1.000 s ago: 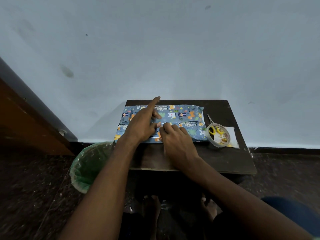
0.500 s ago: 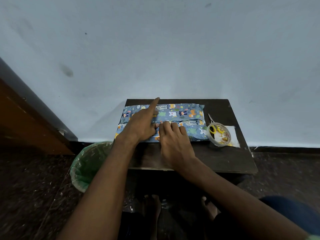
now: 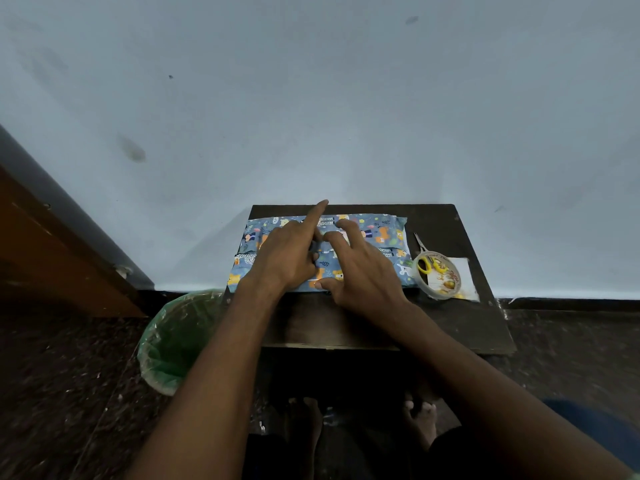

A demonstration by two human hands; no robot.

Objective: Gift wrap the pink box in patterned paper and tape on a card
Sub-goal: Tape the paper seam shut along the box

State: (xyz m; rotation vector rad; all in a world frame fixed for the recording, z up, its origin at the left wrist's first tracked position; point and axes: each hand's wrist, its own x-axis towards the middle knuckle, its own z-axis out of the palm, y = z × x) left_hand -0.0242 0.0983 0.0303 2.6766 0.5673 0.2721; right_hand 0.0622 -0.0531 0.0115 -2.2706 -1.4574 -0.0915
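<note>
The wrapped box (image 3: 377, 237) is lying at the desk's (image 3: 450, 327) 12 o'clock edge. The left hand (image 3: 287, 258) is resting on its paper seam with forefinger extended, other fingers curled; the right hand (image 3: 363, 271), fingers spread, is pressing beside it. A tape roll (image 3: 437, 274) is sitting at 3 o'clock.

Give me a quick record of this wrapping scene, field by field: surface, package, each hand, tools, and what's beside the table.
surface: small dark table against a pale wall
package: wrapped box in blue patterned paper, seam on top
left hand: on the package, index finger pointing out
right hand: fingers spread, resting on the seam
tools: tape roll with yellow-handled scissors, right of the package
card: white card under the tape roll
beside table: green-lined bin
</note>
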